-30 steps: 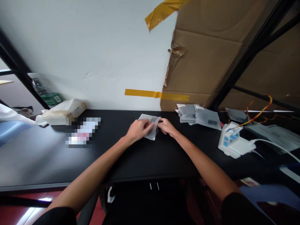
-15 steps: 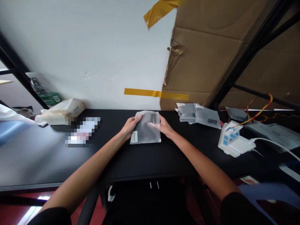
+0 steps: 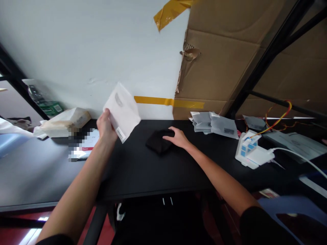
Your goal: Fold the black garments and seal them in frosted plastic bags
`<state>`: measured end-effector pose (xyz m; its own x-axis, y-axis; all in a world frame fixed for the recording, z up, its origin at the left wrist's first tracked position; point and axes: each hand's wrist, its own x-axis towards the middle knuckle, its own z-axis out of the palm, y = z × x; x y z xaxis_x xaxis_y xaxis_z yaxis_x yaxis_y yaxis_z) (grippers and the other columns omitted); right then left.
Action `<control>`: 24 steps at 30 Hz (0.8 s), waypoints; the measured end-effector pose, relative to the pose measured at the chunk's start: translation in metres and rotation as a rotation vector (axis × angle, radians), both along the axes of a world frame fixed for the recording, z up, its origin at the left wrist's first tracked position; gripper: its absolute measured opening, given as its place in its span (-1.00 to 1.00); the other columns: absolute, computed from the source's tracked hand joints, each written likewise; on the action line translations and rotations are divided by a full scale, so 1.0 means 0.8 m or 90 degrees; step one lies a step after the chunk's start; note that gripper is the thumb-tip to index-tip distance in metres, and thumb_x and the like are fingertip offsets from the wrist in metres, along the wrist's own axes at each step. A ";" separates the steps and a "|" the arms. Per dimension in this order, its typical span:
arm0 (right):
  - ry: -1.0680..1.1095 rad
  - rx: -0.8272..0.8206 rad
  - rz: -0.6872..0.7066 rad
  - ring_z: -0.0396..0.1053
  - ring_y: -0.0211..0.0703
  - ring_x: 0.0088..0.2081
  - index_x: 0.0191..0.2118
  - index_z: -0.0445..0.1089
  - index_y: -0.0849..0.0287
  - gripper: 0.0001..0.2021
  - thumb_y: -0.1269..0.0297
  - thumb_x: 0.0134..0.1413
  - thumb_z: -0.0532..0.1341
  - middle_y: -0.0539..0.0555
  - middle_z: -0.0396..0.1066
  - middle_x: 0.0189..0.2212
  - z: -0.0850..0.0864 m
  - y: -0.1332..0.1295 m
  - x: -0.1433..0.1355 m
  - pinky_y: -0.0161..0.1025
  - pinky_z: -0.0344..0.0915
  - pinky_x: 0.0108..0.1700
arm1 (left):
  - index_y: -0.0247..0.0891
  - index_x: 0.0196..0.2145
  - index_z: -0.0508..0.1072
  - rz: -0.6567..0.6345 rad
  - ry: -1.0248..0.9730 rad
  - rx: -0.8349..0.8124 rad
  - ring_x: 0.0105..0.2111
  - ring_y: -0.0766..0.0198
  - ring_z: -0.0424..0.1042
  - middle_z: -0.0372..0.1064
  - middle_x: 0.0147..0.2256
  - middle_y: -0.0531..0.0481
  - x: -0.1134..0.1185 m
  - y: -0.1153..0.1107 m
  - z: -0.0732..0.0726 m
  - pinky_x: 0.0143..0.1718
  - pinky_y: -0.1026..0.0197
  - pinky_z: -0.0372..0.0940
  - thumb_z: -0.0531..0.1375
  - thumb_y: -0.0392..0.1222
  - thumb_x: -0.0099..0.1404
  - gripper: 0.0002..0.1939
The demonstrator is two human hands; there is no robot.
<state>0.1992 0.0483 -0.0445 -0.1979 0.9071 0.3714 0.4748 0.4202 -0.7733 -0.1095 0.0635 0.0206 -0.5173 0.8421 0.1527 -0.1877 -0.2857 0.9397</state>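
So the left hand (image 3: 106, 127) is pinching a whitish bag (image 3: 124, 110) by its lower left edge, and it's holding the thing up off the table (image 3: 153, 177), tilted, with a little label showing near the bottom corner. The right hand (image 3: 177, 137) is touching the right side of a black cloth (image 3: 157, 141), thumb and fingers curving around the edge; can't really tell if it's actually gripping. That cloth is lying kinda bunched up on the table, right of the bag. Over to the right, a few more bags (image 3: 217, 125) are sitting in an overlapping pile near the cardboard (image 3: 219, 64), and a white power strip (image 3: 249, 151) is lying nearer the person. On the left, a crumpled paper packet (image 3: 67, 122) is resting close to the wall (image 3: 84, 51), behind a partly blurred-out flat item (image 3: 89, 144).
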 end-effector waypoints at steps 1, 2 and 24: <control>-0.072 0.067 -0.003 0.47 0.14 0.09 0.09 0.38 0.12 -0.49 0.22 0.01 0.45 0.22 0.48 0.03 0.005 -0.008 -0.003 0.10 0.40 0.16 | -0.22 -0.31 0.36 -0.063 0.010 -0.054 -0.43 0.30 0.37 0.37 -0.50 0.08 0.004 -0.002 -0.004 -0.40 0.26 0.37 0.15 0.18 0.39 -0.62; -0.117 0.142 -0.016 0.40 0.18 0.18 0.19 0.32 0.12 -0.38 0.23 0.00 0.46 0.28 0.38 0.17 0.011 -0.016 -0.007 0.12 0.34 0.23 | -0.22 -0.32 0.39 -0.125 0.027 -0.102 -0.44 0.26 0.40 0.39 -0.51 0.05 0.013 -0.005 -0.010 -0.42 0.23 0.38 0.15 0.17 0.38 -0.62; -0.626 -0.126 -0.374 0.12 0.38 0.38 0.43 0.09 0.34 -0.20 0.18 0.13 0.28 0.46 0.05 0.42 0.017 -0.055 0.263 0.17 0.21 0.31 | -0.24 0.22 0.40 -0.283 1.205 0.139 0.07 -0.13 0.36 0.37 0.16 -0.25 0.144 -0.108 -0.055 0.02 -0.06 0.37 0.27 0.15 0.33 -0.38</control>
<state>0.4099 0.0043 -0.0307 0.1482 0.9799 0.1332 0.9885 -0.1509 0.0098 0.0054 -0.0230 -0.0233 0.6193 0.7381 0.2678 0.7746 -0.6300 -0.0550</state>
